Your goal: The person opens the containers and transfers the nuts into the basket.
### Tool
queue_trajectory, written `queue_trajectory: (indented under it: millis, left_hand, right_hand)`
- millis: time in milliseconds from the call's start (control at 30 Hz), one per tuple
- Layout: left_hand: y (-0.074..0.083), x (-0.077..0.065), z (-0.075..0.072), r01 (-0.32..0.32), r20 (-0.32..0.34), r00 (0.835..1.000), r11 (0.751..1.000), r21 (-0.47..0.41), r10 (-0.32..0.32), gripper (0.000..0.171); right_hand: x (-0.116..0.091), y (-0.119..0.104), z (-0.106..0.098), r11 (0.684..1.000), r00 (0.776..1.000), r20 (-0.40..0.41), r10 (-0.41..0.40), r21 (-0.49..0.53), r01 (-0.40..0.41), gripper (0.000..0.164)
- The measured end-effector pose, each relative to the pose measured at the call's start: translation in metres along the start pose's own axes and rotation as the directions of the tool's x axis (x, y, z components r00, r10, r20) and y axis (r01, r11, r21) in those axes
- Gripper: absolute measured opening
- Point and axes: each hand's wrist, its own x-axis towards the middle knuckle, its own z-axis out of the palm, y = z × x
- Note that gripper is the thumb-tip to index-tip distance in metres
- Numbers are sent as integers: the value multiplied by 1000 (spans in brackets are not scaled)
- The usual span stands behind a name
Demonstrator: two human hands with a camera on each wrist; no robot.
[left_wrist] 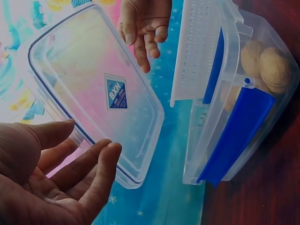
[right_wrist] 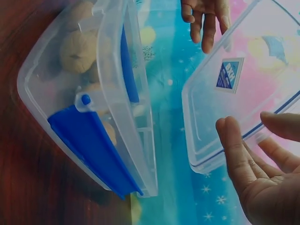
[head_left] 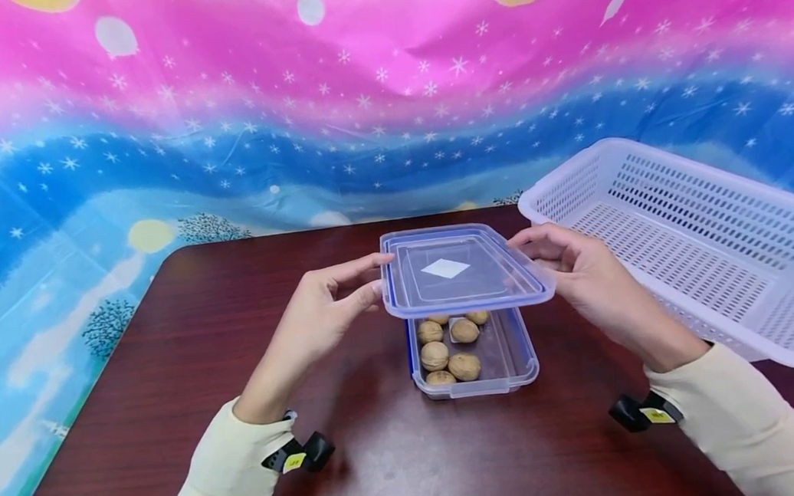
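Observation:
A clear plastic lid (head_left: 489,280) with a blue seal hangs above a clear storage box (head_left: 498,360), covering its far part in the head view. My left hand (head_left: 314,307) pinches the lid's left edge between thumb and fingers. At the opposite edge, my right hand (head_left: 593,284) grips it the same way. Several walnuts (head_left: 435,356) lie inside the box, mostly along its left side. Blue side latches (left_wrist: 239,136) hang down from the box, seen in both wrist views. On the lid is a small label (right_wrist: 229,75), its blue printed face visible from below.
A white perforated basket (head_left: 701,250) stands tilted in view at the right, close behind my right hand. The dark wood table (head_left: 190,355) ends at a patterned cloth backdrop (head_left: 362,150). Black cameras (head_left: 317,449) are strapped to both wrists.

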Motion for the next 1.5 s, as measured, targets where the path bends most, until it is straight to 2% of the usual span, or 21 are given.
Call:
queue_trajectory:
  millis: [233,400,567,733,900,1067,1267,1500]
  left_hand:
    - [-6,2,5,12,54,999,988,-152,-3,48]
    - [-7,3,7,56,36,998,984,-169,-51,52]
    - [-9,2,6,115,13,993,975,-189,-115,46]
    - [-14,0,2,111,19,994,971,-210,-109,42]
    - [-19,-1,-4,104,12,995,973,-204,-104,42]
    - [-26,-3,-11,113,11,994,976,-189,-113,47]
    - [-31,-5,-23,159,14,987,973,-167,-158,66]
    - [-33,-12,-42,233,18,972,969,-86,-232,71]
  right_hand:
    - [1,7,6,996,1000,4,18,87,-19,32]
    - [3,9,10,991,999,16,31,132,-33,33]
    - [5,5,16,991,997,9,73,109,-73,32]
    - [11,1,20,989,993,8,120,86,-121,30]
    - [17,0,26,985,988,38,151,80,-154,34]
    - [24,0,32,974,981,85,176,131,-186,53]
    - [36,-2,42,957,968,142,208,172,-232,78]
    - [51,-4,59,948,950,216,226,175,-265,85]
